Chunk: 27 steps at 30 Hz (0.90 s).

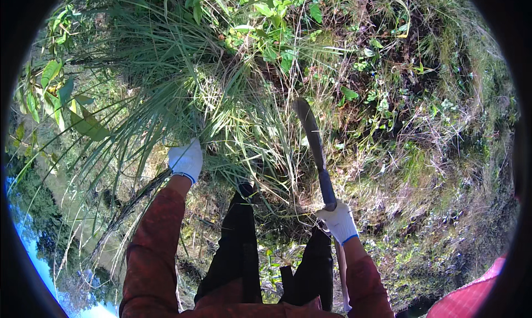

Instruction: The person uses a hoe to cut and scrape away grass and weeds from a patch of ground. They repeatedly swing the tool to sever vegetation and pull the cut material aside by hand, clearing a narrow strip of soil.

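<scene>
My left hand (185, 160), in a white knit glove with a blue cuff edge, is closed on a bunch of long green grass (162, 110). Dark dry stalks (137, 197) trail down and left from beside that fist. In my right hand (338, 221), gloved alike, is the handle of a long curved sickle or billhook. Its dark blade (311, 131) points up and away, the tip hooked leftward, beside the grass clump. The tool's pale wooden handle (341, 268) runs back below my right hand, past my forearm. Grass hides the fingers of my left hand.
My legs in dark trousers (237, 251) stand among weeds on a grassy slope. Broad-leaved plants (85, 122) hang at the left, and leafy vines (374, 81) cover the bank at the right. A piece of red checked cloth (469, 293) shows at the lower right.
</scene>
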Available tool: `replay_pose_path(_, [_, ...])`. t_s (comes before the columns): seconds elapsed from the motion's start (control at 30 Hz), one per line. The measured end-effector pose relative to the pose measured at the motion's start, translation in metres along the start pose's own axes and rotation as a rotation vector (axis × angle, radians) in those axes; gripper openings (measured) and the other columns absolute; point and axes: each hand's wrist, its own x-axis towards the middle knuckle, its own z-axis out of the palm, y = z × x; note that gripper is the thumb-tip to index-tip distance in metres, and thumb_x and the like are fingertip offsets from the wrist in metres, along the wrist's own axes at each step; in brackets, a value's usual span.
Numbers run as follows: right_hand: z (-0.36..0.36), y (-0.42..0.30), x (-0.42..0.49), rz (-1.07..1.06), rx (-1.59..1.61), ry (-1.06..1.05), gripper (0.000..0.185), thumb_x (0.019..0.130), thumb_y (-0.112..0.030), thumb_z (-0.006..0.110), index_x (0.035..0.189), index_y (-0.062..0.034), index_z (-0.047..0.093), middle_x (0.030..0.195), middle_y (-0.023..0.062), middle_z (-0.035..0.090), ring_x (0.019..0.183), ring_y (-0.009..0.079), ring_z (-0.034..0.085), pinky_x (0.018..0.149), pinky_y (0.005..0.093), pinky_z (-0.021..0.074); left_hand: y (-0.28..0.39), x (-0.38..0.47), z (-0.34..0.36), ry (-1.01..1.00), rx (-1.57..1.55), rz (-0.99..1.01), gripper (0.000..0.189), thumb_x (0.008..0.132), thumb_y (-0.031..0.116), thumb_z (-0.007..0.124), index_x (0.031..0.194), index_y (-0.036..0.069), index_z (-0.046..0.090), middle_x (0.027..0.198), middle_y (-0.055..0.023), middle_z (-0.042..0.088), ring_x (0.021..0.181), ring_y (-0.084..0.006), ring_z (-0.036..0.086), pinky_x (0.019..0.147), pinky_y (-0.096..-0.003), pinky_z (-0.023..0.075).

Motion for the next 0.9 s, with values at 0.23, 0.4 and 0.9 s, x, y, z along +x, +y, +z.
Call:
replay_pose_path(0.23, [0.024, -0.094, 0.101, -0.389, 0.035, 0.166, 0.024, 0.086, -0.020, 0.073, 0.095, -0.0011, 0.060, 0.074, 0.0067, 0.065, 0.056, 0.0162, 0.059, 0.050, 0.0349, 0.0531, 0.003, 0.005, -0.014, -0.024, 0.067, -0.056, 0.047, 0.103, 0.043, 0.050, 0.086, 0.006, 0.074, 0.075, -0.0229, 0.071, 0.074, -0.0410, 0.072, 0.067, -0.0489, 0.0581])
replay_pose_path(0.4, [0.056, 0.044, 0.117, -0.046, -0.521, 0.052, 0.032, 0.081, -0.026, 0.066, 0.097, 0.0018, 0.064, 0.076, 0.0175, 0.068, 0.063, 0.0283, 0.066, 0.063, 0.0381, 0.0564, -0.039, 0.024, 0.017, -0.019, -0.020, -0.147, 0.058, 0.099, 0.052, 0.055, 0.079, 0.001, 0.074, 0.073, -0.0255, 0.071, 0.078, -0.0414, 0.073, 0.071, -0.0481, 0.0596])
replay_pose_path(0.9, [-0.011, -0.251, 0.011, -0.765, 0.473, 0.308, 0.012, 0.091, -0.010, 0.072, 0.085, -0.0059, 0.063, 0.063, -0.0023, 0.052, 0.049, 0.0082, 0.049, 0.048, 0.0256, 0.0406, -0.004, 0.001, -0.035, -0.237, 0.356, 0.041, 0.012, 0.097, 0.017, 0.053, 0.104, 0.011, 0.063, 0.080, -0.0112, 0.076, 0.075, -0.0290, 0.077, 0.058, -0.0433, 0.0560])
